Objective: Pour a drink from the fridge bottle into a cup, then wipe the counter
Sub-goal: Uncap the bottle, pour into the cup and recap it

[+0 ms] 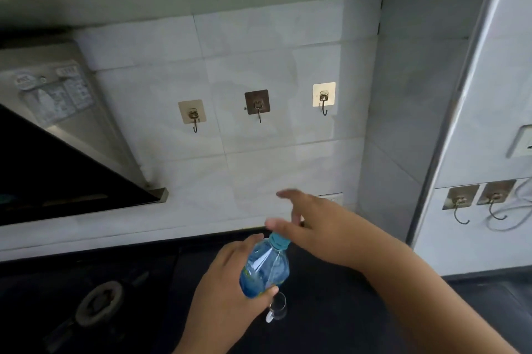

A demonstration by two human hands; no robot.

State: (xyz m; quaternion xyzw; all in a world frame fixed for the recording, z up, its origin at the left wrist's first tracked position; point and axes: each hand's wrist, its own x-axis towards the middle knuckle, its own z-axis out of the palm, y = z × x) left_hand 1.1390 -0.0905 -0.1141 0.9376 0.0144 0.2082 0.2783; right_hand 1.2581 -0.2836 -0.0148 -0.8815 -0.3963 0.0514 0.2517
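A clear plastic bottle (266, 266) with a blue cap (279, 239) and a blue label is tilted over the dark counter (331, 310). My left hand (227, 287) is wrapped around its lower half. My right hand (311, 224) hovers at the cap with fingers spread; the thumb tip is just beside the cap, and I cannot tell whether it touches. Below the bottle a small clear glass cup (278, 307) stands on the counter, partly hidden by my left thumb.
A gas burner (99, 303) sits at the lower left, under a slanted black range hood (57, 169). Three adhesive hooks (257, 103) hang on the white tiled wall. More hooks (478, 198) and a cable are on the right wall.
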